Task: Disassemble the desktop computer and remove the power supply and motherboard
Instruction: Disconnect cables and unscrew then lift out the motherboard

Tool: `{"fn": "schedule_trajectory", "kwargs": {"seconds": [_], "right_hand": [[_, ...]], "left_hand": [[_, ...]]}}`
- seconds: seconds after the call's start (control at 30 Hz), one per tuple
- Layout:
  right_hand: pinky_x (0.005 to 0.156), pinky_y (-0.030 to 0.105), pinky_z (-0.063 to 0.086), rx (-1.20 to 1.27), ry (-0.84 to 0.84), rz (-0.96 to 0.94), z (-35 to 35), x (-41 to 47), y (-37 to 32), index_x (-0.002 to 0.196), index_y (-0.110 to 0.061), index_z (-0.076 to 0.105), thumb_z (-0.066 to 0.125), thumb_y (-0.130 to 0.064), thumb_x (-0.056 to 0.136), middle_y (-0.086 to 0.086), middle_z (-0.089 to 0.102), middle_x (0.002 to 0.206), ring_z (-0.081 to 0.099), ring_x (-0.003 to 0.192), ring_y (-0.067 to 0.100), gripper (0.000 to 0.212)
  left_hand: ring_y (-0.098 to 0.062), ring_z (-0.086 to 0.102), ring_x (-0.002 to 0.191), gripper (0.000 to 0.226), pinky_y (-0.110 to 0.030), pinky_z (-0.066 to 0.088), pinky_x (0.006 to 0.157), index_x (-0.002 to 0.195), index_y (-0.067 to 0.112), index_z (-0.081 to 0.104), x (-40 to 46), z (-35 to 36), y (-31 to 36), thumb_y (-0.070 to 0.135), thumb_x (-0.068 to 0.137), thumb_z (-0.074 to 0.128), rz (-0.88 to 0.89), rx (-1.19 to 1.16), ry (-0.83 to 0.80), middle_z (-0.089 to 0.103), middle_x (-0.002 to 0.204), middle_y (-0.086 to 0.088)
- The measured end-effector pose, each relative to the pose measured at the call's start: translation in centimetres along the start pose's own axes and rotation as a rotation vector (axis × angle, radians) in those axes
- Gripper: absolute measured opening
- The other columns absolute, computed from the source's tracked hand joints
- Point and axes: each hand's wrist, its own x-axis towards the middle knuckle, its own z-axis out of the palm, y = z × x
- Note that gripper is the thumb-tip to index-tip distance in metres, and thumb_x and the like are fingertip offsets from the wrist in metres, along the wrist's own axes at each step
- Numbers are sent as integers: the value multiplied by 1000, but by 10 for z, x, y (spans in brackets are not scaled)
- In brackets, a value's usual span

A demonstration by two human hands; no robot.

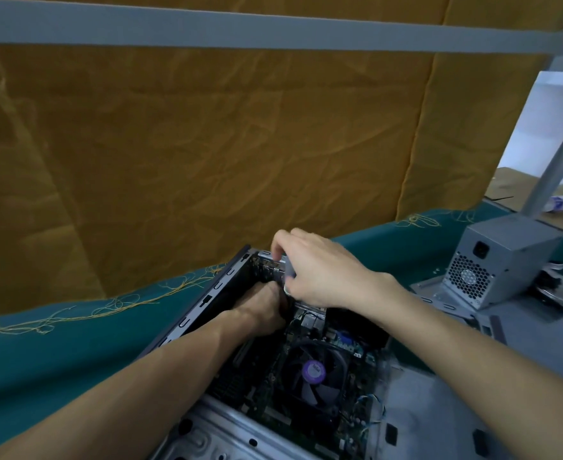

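Two hands at the far end of the open computer case (207, 295): right hand (319, 270) pinches a grey bracket (288, 272); left hand (261, 308) clenched inside, its hold hidden. Motherboard (273, 393) still seated in the case; power supply (502, 263) out, right of the case on the tabletop (57, 356). Risk: bracket slipping onto the board.

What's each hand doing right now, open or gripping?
Left hand: down inside the computer case, fingers hidden; cannot tell.
Right hand: fingers curled, gripping a grey metal bracket at the case's rear edge.
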Motion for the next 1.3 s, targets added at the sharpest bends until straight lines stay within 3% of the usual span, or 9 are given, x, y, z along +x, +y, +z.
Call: {"fn": "schedule_trajectory", "kwargs": {"seconds": [0.07,0.23,0.43,0.6,0.77,0.93,1.03,1.1,1.3], "right_hand": [[78,33,35,77,-100,10,-4,-4,-2,115,-28,45,69,-14,83,-3,50,108,49,104,23,42],[60,37,35,-338,101,110,3,-2,-9,112,-16,38,49,-67,97,2,58,84,55,71,26,55],[59,29,31,61,-80,43,-7,-4,1,112,-26,44,70,-13,86,-2,49,106,54,89,22,40],[65,39,38,-247,57,92,-2,-3,-2,104,-18,35,55,-54,98,1,53,85,52,73,27,42],[65,33,36,79,-108,11,-8,-5,1,113,-25,47,69,-16,88,0,51,110,54,93,23,35],[67,39,38,-236,65,53,1,-5,-7,113,-17,36,58,-52,97,3,49,95,58,84,30,45],[67,37,38,-31,28,-2,1,-2,-2,109,-20,42,62,-26,97,-3,51,101,59,94,27,24],[65,31,36,95,-78,-17,-3,-4,-1,112,-26,46,70,-12,86,-5,49,104,52,98,22,38],[66,38,38,-243,113,44,5,-3,-9,110,-16,38,60,-47,98,3,55,92,60,82,29,40]], "left_hand": [[-30,63,83,9,-41,56,73,89,13,59,0,1,-1,7,83,64,16,5,-3,64,90,-10],[-25,62,94,25,-38,55,85,114,12,58,1,2,-3,10,90,64,43,34,3,61,104,-6],[-32,65,89,11,-41,57,78,90,15,62,-3,-1,-1,10,82,67,62,53,16,67,93,-9],[-29,66,96,25,-40,57,84,107,17,65,-4,1,-1,11,83,70,60,44,13,66,104,-6],[-31,66,88,14,-41,58,78,96,13,64,-5,-1,1,10,83,67,55,65,18,66,93,-6],[-30,63,91,20,-37,54,77,106,16,60,-6,2,2,14,87,68,76,130,18,63,103,-8],[-25,58,75,20,-32,50,64,83,20,51,-4,1,1,13,85,69,91,137,42,63,91,-5],[-23,53,68,23,-27,41,58,74,21,49,-3,1,1,10,85,66,74,120,35,53,75,2],[-23,53,75,17,-31,42,62,88,19,51,1,5,-2,11,88,66,83,152,16,50,81,4]]}}
